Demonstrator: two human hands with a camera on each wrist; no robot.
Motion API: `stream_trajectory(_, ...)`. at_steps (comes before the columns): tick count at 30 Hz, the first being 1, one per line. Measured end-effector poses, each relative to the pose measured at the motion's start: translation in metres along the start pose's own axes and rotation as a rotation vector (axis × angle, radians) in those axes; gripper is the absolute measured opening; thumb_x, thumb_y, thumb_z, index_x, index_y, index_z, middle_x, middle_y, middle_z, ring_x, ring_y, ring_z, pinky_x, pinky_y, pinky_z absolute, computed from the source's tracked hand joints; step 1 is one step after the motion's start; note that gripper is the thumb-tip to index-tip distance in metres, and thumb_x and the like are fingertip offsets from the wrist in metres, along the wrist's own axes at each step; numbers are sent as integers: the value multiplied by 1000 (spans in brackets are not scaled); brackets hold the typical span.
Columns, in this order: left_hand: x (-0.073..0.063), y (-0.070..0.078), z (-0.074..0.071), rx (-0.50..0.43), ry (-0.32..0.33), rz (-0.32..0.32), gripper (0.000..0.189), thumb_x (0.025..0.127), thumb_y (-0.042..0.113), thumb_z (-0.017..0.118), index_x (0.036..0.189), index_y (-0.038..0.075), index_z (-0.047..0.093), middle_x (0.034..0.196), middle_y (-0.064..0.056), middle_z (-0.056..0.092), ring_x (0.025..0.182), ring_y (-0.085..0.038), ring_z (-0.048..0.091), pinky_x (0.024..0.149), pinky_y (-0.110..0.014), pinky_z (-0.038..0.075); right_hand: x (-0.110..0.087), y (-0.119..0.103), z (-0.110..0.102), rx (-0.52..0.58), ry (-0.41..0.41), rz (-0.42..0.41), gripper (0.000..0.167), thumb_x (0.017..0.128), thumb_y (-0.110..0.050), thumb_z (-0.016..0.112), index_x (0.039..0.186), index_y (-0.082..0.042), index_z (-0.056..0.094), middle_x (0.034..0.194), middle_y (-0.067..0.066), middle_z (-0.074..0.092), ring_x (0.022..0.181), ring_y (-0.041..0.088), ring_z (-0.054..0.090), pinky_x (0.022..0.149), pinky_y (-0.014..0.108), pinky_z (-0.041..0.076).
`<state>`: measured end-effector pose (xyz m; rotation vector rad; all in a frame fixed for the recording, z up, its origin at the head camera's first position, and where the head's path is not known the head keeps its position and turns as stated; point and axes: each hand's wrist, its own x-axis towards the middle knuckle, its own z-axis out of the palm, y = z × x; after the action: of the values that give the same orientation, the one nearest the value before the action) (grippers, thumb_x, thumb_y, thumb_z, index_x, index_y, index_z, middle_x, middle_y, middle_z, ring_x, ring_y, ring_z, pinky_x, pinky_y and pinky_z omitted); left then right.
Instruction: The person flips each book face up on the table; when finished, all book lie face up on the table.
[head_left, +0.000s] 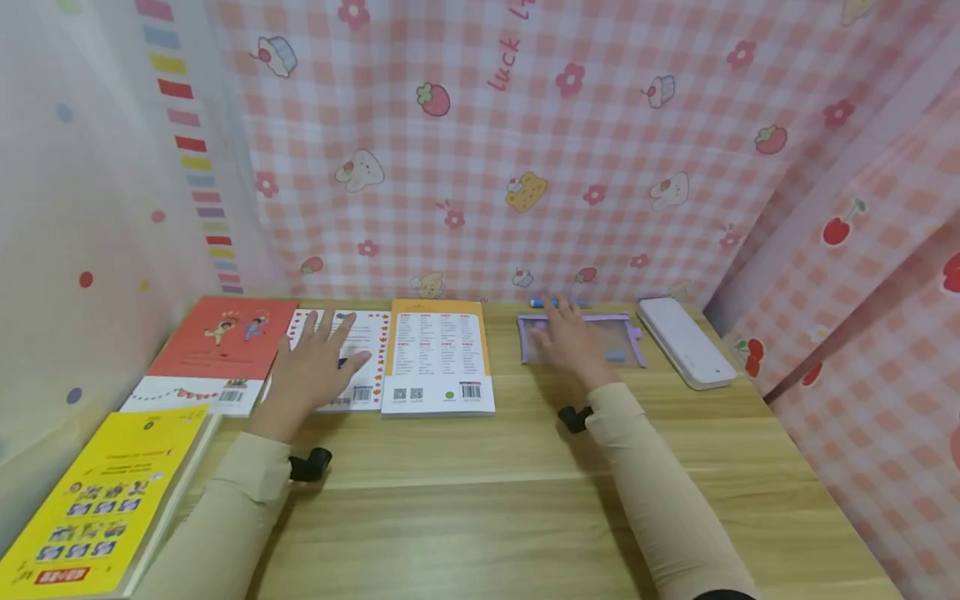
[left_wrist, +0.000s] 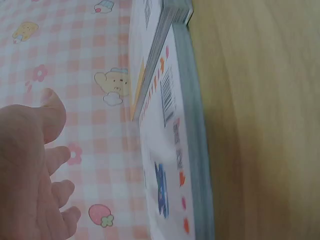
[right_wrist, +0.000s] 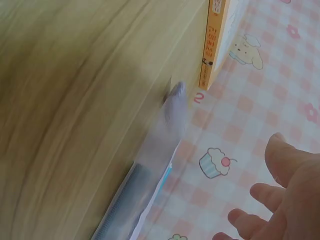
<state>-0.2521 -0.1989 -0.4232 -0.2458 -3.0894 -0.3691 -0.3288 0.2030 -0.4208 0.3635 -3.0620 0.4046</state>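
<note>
My left hand [head_left: 318, 367], fingers spread, hovers over a white book with a red patterned border [head_left: 372, 367]. In the left wrist view a gap shows between that hand [left_wrist: 30, 170] and the book [left_wrist: 165, 170]. My right hand [head_left: 573, 342] is held above a clear zip pouch with purple edging [head_left: 633, 346], its fingers loosely extended. The right wrist view shows the hand [right_wrist: 285, 195] apart from the pouch [right_wrist: 167, 125] and gripping nothing. A blue pen [head_left: 542, 303] lies behind the pouch, partly hidden by the fingers.
An orange-and-white book [head_left: 438, 358] lies between the hands. At the left are a red-and-white book [head_left: 232, 342] and a thick yellow book [head_left: 112, 492]. A white pencil case [head_left: 684, 342] lies at the right. Checked curtain [head_left: 480, 167] borders the wooden table [head_left: 450, 517].
</note>
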Motion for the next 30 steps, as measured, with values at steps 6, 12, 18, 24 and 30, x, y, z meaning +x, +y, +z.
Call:
stream_trajectory(6, -1, 3, 7, -29, -14, 8, 74, 105, 53, 43, 163, 11, 20, 168, -22, 9, 152, -47, 8, 114, -77, 10, 4, -10, 3, 52, -10, -31, 71, 107, -41, 49, 162, -8, 19, 167, 20, 13, 153, 43, 10, 119, 64, 19)
stream_trajectory(12, -3, 10, 10, -86, -65, 22, 72, 105, 50, 48, 161, 11, 26, 162, -22, 30, 146, -45, 31, 108, -73, 30, 10, -20, 6, 111, -41, -34, 69, 107, -42, 48, 163, -14, 20, 167, 21, 13, 153, 42, 12, 118, 65, 23)
stream_trajectory(18, -5, 15, 12, -124, -57, 73, 69, 103, 45, 56, 156, 6, 37, 152, -23, 45, 139, -46, 43, 107, -65, 40, 20, -25, 12, 196, -64, -35, 66, 107, -38, 49, 164, -21, 18, 168, 16, 15, 153, 39, 15, 118, 65, 24)
stream_trajectory(24, -9, 21, 10, -167, -98, 83, 68, 101, 45, 60, 152, 4, 43, 133, -22, 63, 121, -41, 60, 97, -60, 50, 30, -32, 17, 326, -68, -28, 62, 108, -37, 48, 161, -12, 28, 156, 16, 43, 130, 37, 55, 115, 52, 38)
stream_trajectory(30, -11, 30, 10, -224, -144, 86, 70, 98, 42, 67, 154, 8, 42, 91, -6, 70, 75, -19, 62, 63, -39, 52, 44, -38, 21, 415, -88, 49, 54, 108, -35, 47, 158, -15, 36, 149, 17, 50, 98, 39, 66, 95, 51, 54)
